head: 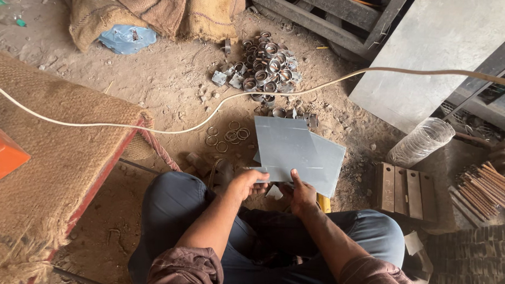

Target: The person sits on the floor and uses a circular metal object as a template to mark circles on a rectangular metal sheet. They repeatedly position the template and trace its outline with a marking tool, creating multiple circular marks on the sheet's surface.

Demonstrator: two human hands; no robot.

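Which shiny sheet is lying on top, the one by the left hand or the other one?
The left sheet by the left hand is on top; its edge covers the right sheet.

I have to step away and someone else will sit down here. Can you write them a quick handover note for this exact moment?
Left hand: grips the near edge of the grey sheets, thumb on top.
Right hand: holds the same edge beside it.
Sheets: at least two flat pieces, overlapped and skewed, held up over the lap.
On the dirt floor ahead: a pile of metal rings, a few loose thin rings, and a cable running across.
Done: sheets picked up. Left: sheets not yet squared or set down.
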